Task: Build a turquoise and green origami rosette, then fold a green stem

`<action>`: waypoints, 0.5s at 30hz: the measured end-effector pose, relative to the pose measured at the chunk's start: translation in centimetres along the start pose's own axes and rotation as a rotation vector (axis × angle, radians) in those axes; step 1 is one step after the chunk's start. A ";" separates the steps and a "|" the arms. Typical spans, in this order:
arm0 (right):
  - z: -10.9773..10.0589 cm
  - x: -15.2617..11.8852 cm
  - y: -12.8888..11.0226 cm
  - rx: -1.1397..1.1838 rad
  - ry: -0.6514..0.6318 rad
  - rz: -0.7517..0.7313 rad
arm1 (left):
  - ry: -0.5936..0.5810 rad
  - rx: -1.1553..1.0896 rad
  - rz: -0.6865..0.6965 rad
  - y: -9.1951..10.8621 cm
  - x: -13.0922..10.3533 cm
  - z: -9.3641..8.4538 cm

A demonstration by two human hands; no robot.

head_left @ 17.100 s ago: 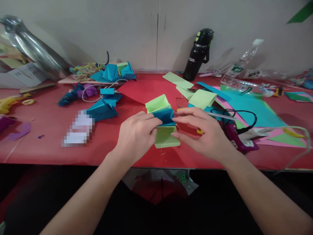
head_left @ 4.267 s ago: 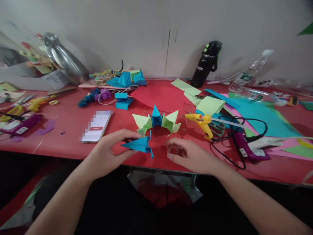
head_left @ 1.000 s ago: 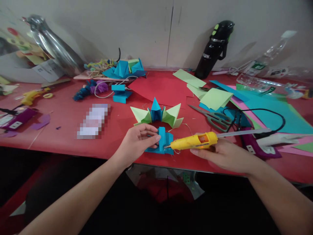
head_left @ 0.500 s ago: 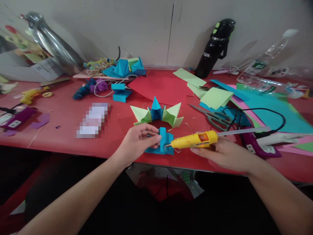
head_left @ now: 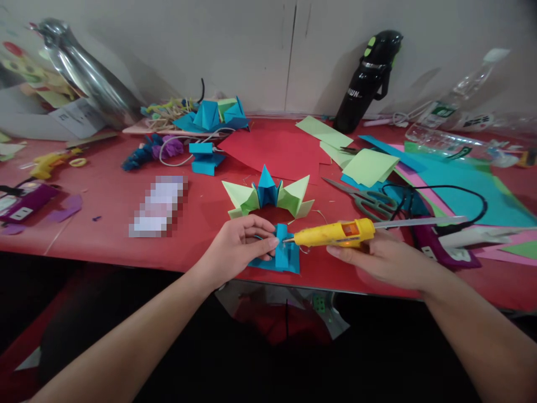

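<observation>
Near the table's front edge, my left hand (head_left: 243,246) pinches the left side of a folded blue paper piece (head_left: 287,258). My right hand (head_left: 373,257) is wrapped round a yellow glue gun (head_left: 335,234), which has a long clear glue stick coming out of its back. The gun's metal tip is at the upper part of the blue piece, beside my left fingertips. Just behind stands a folded paper form with a blue centre point (head_left: 267,189) and light green points (head_left: 296,196) on both sides.
Grey-green scissors (head_left: 369,200) lie right of the paper form, near a black cable and purple power strip (head_left: 448,252). A blurred-out flat object (head_left: 158,206) lies left. Behind are red paper (head_left: 272,151), green sheets (head_left: 371,168), a black bottle (head_left: 369,81) and a silver jug (head_left: 90,78).
The glue gun's tip has moved up along the blue piece, and my right hand has shifted with it. The blue piece has turned or slid slightly under my left fingers.
</observation>
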State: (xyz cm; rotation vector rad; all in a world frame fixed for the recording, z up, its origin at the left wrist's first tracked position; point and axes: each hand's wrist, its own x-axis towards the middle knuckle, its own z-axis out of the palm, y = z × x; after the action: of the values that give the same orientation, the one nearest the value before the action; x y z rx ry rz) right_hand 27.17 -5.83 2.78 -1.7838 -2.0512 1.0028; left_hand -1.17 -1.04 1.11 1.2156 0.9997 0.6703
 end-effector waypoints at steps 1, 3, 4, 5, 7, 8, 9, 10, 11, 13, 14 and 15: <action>-0.1 0.0 -0.1 -0.012 0.012 -0.008 | -0.004 -0.003 0.000 0.0 0.0 0.0; -0.3 -0.1 -0.4 -0.032 0.040 -0.018 | -0.013 -0.007 0.001 0.1 -0.1 0.0; -0.4 -0.2 -0.6 -0.037 0.051 -0.021 | -0.018 -0.005 0.000 0.1 -0.2 0.1; -0.5 -0.2 -0.7 -0.041 0.062 -0.021 | -0.022 -0.001 -0.001 0.2 -0.3 0.1; -0.6 -0.2 -1.1 -0.040 0.080 -0.017 | -0.033 0.015 -0.007 0.5 -0.4 0.1; -0.6 -0.2 -1.2 -0.036 0.082 -0.016 | -0.038 0.024 -0.007 0.6 -0.5 0.1; -0.7 -0.2 -1.2 -0.032 0.083 -0.012 | -0.045 0.033 -0.005 0.7 -0.6 0.1; -0.9 -0.2 -1.1 -0.029 0.083 -0.003 | -0.052 0.042 -0.002 0.8 -0.6 0.0; -1.1 -0.2 -0.9 -0.026 0.079 0.009 | -0.058 0.050 -0.001 0.9 -0.6 -0.1; -1.6 -0.3 0.0 -0.025 0.055 0.048 | -0.065 0.061 -0.004 1.0 -0.6 -0.3; -2.0 -0.4 0.7 -0.036 0.068 0.073 | -0.066 0.066 -0.008 1.1 -0.6 -0.4; -2.4 -0.5 1.4 -0.050 0.094 0.098 | -0.068 0.070 -0.014 1.1 -0.6 -0.5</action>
State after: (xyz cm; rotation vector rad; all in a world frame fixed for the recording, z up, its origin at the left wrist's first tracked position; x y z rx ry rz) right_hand 29.79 -5.43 3.81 -1.9344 -1.9663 0.8822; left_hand -1.80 -1.09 2.32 1.2834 0.9810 0.5838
